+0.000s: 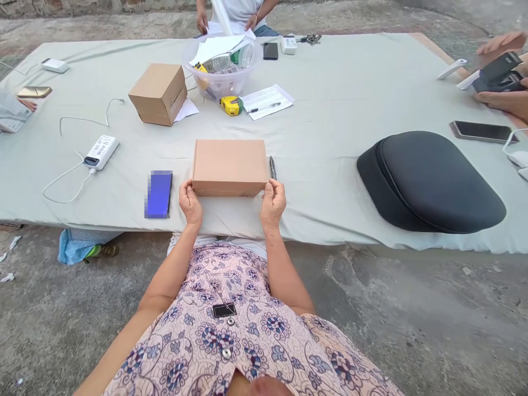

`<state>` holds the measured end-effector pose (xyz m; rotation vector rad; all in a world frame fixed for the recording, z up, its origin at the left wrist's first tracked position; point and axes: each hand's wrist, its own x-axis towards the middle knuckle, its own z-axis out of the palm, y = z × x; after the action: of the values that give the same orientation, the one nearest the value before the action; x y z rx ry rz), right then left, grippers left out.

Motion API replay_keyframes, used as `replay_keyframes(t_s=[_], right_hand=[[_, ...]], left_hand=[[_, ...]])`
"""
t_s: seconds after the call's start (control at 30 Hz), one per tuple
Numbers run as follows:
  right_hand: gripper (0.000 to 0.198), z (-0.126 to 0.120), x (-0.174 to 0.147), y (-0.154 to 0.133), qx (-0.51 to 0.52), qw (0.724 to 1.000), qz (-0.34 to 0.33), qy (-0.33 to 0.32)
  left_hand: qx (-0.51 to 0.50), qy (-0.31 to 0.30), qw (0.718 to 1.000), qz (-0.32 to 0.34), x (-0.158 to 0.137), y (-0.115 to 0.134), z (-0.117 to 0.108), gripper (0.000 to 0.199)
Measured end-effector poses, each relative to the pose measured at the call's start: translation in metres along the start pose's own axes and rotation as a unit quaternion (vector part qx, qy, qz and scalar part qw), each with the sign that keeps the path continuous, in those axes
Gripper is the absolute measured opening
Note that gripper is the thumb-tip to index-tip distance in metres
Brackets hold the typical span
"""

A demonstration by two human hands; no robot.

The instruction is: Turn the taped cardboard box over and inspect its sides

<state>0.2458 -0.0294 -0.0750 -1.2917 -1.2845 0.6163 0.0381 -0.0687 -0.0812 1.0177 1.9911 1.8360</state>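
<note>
A closed brown cardboard box (230,162) lies in front of me near the table's front edge. My left hand (191,206) grips its near left corner, thumb on the near side and fingers curled at the left end. At the opposite near corner, my right hand (273,204) holds the box the same way. A dark pen (273,168) lies just beyond the right fingers, beside the box. To the left of my left hand is a phone (159,194) with a blurred blue screen.
On the cloth-covered table (322,126) stand a second cardboard box (159,93), a plastic basin (225,82) of bottles and papers, a yellow tape measure (231,105), a white power bank (101,152) with cable, and a large black padded case (437,181). Other people's hands (505,99) work at the edges.
</note>
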Motion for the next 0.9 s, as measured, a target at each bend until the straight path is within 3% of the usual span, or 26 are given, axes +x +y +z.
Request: replay_keyframes(t_s=[0.1, 0.3, 0.4, 0.53, 0.63, 0.9], right_hand=[[0.024, -0.001, -0.004, 0.011, -0.018, 0.999, 0.03, -0.037], [0.014, 0.0, -0.009, 0.013, -0.094, 0.992, 0.042, -0.079], [0.017, -0.004, -0.009, 0.0, -0.054, 0.996, 0.041, -0.054], [0.022, -0.015, -0.008, -0.026, 0.014, 1.0, -0.011, 0.016], [0.024, -0.02, -0.008, -0.04, 0.037, 0.998, -0.036, 0.032], [0.035, -0.012, -0.008, -0.045, 0.011, 1.0, -0.004, 0.019]], left_hand=[[0.052, -0.038, 0.998, 0.014, 0.0, -0.004, -0.007, 0.025], [0.083, -0.052, 0.995, 0.034, 0.0, -0.002, -0.012, 0.028], [0.061, -0.03, 0.997, 0.046, -0.003, 0.011, -0.015, 0.025], [0.042, 0.016, 0.993, 0.108, -0.008, 0.037, -0.019, 0.025], [0.044, 0.017, 0.988, 0.146, -0.012, 0.052, -0.021, 0.025], [0.074, -0.035, 0.991, 0.108, -0.018, 0.06, -0.014, 0.056]])
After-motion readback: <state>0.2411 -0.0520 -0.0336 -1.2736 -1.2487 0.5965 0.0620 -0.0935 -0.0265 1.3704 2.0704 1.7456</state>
